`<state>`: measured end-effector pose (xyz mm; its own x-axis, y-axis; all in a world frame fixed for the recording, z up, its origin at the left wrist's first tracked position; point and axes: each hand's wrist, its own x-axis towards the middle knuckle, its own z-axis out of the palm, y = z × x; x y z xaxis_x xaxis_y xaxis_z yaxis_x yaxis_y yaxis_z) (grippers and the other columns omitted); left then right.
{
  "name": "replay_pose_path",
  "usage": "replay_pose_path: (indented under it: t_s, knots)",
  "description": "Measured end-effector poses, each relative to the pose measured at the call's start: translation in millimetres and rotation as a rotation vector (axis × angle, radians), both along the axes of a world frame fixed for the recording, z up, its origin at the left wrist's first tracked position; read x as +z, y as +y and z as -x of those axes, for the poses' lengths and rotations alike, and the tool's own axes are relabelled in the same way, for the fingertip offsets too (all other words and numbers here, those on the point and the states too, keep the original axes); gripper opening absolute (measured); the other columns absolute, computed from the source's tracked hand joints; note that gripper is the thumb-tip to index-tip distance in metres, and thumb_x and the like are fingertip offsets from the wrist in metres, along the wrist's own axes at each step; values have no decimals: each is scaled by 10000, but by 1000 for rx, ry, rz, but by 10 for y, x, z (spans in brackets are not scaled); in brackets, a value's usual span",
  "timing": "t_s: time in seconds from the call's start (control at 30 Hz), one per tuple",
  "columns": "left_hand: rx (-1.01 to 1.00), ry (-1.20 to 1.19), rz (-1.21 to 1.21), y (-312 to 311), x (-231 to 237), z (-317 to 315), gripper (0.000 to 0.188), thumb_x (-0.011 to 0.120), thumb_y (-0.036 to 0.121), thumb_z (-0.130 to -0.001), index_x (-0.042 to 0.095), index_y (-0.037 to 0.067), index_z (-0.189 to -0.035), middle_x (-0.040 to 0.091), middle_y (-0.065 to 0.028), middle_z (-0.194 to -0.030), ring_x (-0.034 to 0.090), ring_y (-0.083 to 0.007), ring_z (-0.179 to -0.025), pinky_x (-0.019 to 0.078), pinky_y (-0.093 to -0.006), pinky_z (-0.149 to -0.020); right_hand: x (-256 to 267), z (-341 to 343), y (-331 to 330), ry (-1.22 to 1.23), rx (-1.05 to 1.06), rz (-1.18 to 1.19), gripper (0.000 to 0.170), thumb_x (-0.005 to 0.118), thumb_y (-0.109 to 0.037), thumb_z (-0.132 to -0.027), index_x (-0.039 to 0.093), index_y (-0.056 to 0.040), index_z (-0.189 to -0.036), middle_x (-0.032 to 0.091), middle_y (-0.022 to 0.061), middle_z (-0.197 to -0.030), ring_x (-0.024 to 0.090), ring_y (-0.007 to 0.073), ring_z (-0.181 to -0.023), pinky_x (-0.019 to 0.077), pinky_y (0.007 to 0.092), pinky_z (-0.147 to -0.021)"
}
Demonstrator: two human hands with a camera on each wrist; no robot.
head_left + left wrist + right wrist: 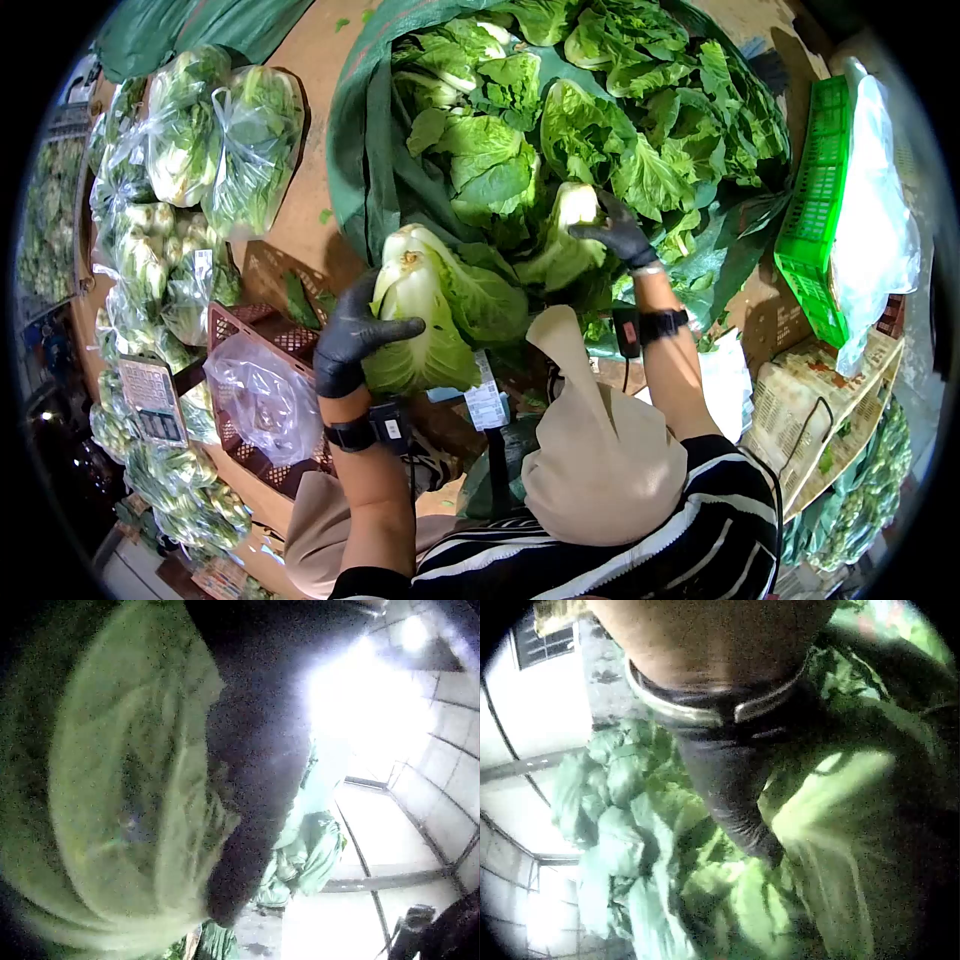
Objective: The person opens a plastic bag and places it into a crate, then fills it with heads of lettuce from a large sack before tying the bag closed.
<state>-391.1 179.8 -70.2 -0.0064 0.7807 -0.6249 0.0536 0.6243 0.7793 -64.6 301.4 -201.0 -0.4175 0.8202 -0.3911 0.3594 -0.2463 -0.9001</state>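
Note:
My left hand (pixel 350 335), in a black glove, grips a large Chinese cabbage (pixel 425 300) with its pale cut base up and the thumb laid across its leaves. In the left wrist view that cabbage's leaf (pixel 135 772) fills the left side beside the dark glove (pixel 259 742). At the front edge of an open green sack (pixel 355 130), my gloved right hand (pixel 622 238) holds a smaller Chinese cabbage (pixel 573 225) near its white base. The right wrist view shows the glove (pixel 727 787) against its pale stalk (pixel 832 795). More leafy heads (pixel 585 125) fill the sack.
Bagged cabbages (pixel 185 130) are stacked along the left, beside a brown crate (pixel 240 325) with a clear plastic bag (pixel 265 400) in it. A small scale-like panel (pixel 152 400) stands there. On the right are a green basket (pixel 812 210) with plastic sheets and a newspaper-lined box (pixel 800 410).

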Motion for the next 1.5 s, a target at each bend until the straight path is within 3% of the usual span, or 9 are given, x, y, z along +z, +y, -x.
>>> replay_pose_path:
  t_s: [0.17,0.37,0.63,0.7,0.77,0.87,1.03,1.23,1.5]
  knots:
    - [-172,-43,-334,110,218,-167,550,768,97,-516,535,-39,-995,476,-113,-1084,475,-205,-976,376,-291,-838,764,389,-25,-51,330,-680,740,759,-270,-552,409,-56,-1167,405,182,-1209,386,298,-1136,299,355,-939]
    - [-293,222,-603,-353,1075,56,648,803,139,-455,536,-16,-1025,409,-163,-1184,405,-250,-1080,329,-331,-900,2121,1032,31,55,667,-799,732,751,-320,-557,405,-23,-1131,532,192,-963,535,332,-848,429,367,-727]
    - [695,-179,-736,-1920,1713,-51,653,644,32,-533,421,25,-1147,537,-48,-1009,517,-166,-886,433,-293,-794,3584,1927,-1236,112,734,-1299,695,667,-284,-693,308,20,-1204,460,225,-1105,478,345,-984,399,382,-813]
    - [857,-553,-824,-2317,1518,-112,671,631,49,-556,389,34,-1183,513,-54,-1051,496,-173,-928,411,-297,-828,3542,1958,-1545,252,949,-1211,756,661,-219,-706,215,11,-1271,406,228,-1185,444,323,-1061,363,381,-881]
    - [849,-268,-776,-2858,1386,-15,727,622,86,-572,329,45,-1236,450,-84,-1152,434,-195,-1052,356,-317,-908,3620,1968,-1871,245,1201,-674,751,679,-151,-687,236,18,-1270,394,207,-1216,432,256,-1091,335,337,-913]
    - [1068,-923,-841,-3357,1429,-291,718,607,65,-578,328,53,-1239,468,-97,-1145,466,-241,-1044,384,-331,-896,3380,2176,-2156,180,1352,-324,700,724,-144,-633,359,18,-1208,446,153,-1180,437,205,-1072,337,311,-908]
    - [1007,-597,-718,-4084,935,303,599,650,113,-642,401,26,-1180,523,-95,-1051,536,-166,-898,463,-289,-750,2409,2661,-2654,477,1305,56,777,709,-162,-657,253,-24,-1270,457,75,-1149,444,163,-1024,369,302,-870]
    - [550,326,-213,-3936,1939,2024,614,643,123,-678,366,10,-1214,535,-83,-1043,543,-181,-875,449,-297,-768,2061,3697,-3413,616,883,1047,490,654,-186,-689,442,-31,-1103,552,90,-934,550,166,-799,465,299,-716]
    - [171,94,232,-2820,1275,3260,425,637,262,-729,529,12,-1055,573,-58,-953,545,-110,-803,446,-241,-715,1001,4867,-4048,1080,190,1525,322,545,-207,-774,488,-36,-1041,570,114,-916,563,247,-810,456,360,-764]
